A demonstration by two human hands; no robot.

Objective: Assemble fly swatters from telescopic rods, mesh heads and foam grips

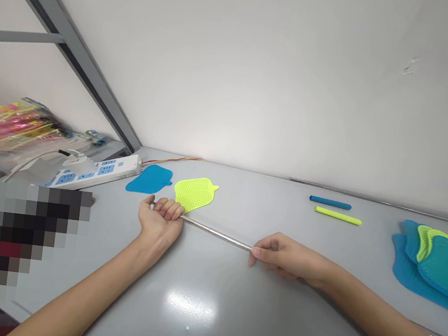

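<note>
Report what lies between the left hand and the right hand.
The head view shows a thin silver metal rod spanning that stretch: the left hand grips it in curled fingers, the right hand pinches it.

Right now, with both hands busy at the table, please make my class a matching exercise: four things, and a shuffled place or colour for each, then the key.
Things
1. Held metal rod
2. Power strip
3. Yellow-green tube
4. Pile of flat pieces

Clues
A. at the picture's right edge
B. white and light blue
C. between left hand and right hand
D. beside the blue tube

Pairs: 1-C; 2-B; 3-D; 4-A
</note>
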